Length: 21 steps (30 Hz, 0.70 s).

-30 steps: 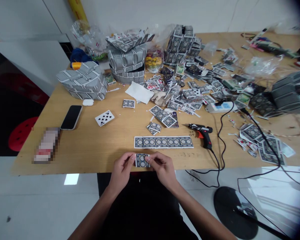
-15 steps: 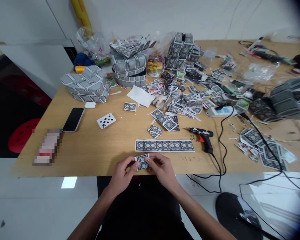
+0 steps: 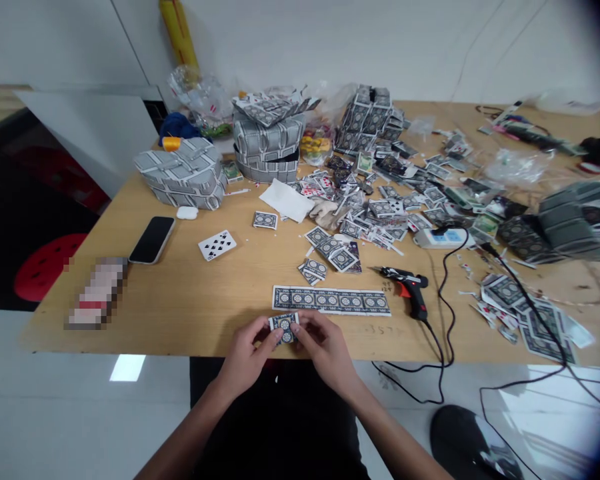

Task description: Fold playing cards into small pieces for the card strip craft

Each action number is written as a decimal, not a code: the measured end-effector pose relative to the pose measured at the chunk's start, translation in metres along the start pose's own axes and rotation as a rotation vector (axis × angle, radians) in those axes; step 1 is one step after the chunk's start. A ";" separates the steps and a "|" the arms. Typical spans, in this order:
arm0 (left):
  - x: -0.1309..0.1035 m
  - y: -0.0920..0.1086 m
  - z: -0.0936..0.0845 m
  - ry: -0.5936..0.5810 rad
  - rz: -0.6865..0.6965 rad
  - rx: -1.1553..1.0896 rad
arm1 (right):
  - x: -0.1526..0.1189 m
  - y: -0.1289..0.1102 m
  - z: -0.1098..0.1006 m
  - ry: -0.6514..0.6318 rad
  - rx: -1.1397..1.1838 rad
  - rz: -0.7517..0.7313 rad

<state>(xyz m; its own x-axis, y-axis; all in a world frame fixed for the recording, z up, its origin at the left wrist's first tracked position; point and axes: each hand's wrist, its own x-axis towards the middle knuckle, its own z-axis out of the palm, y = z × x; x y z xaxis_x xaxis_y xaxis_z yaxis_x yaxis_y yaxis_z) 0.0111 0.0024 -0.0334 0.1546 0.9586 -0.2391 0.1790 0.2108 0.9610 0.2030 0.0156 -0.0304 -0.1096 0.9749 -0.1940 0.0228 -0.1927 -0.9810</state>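
Head view: both hands are held close together at the near edge of the table (image 3: 220, 287), one small patterned card piece (image 3: 287, 324) shared between them
Left hand (image 3: 247, 353): pinched narrow; the piece is gripped at its left side, thumb laid over the patterned face
Right hand (image 3: 327, 347): likewise narrow; the right side of the same piece is held, thumb on the face, the fingers behind partly hidden
Card piece position: between the patterned strip (image 3: 330, 301) and the person's body; whether the table is touched by it cannot be told
Just changed: the left thumb has been brought from the piece's left edge onto its face, and the piece has been tipped slightly; the camera has also been shifted a little
Meaning: the piece is judged to be under pressing or creasing by both thumbs, its shaping perhaps unfinished
Strip: laid flat, touched by neither hand; nothing has been added to it over these frames
Glue gun (image 3: 407, 287): left lying just beside the strip's right end, nozzle pointed left, not held
Loose pieces (image 3: 313, 271): laid just beyond the strip, unmoved
Spade card (image 3: 217, 246): laid face up, well apart from both hands
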 end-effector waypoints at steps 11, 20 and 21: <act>-0.008 -0.003 -0.028 0.231 -0.053 -0.007 | 0.020 -0.011 -0.045 0.065 -0.547 -0.387; 0.000 -0.009 -0.057 0.414 0.249 0.568 | 0.036 -0.010 -0.105 0.157 -0.907 -0.473; 0.003 -0.012 -0.057 0.412 0.276 0.618 | 0.035 -0.007 -0.108 0.142 -0.930 -0.470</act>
<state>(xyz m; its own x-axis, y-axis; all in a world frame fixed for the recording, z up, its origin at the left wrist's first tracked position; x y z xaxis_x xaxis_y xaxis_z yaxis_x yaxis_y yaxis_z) -0.0460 0.0133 -0.0373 -0.0783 0.9800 0.1831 0.7121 -0.0736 0.6983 0.3063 0.0633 -0.0306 -0.1890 0.9450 0.2670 0.7691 0.3115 -0.5580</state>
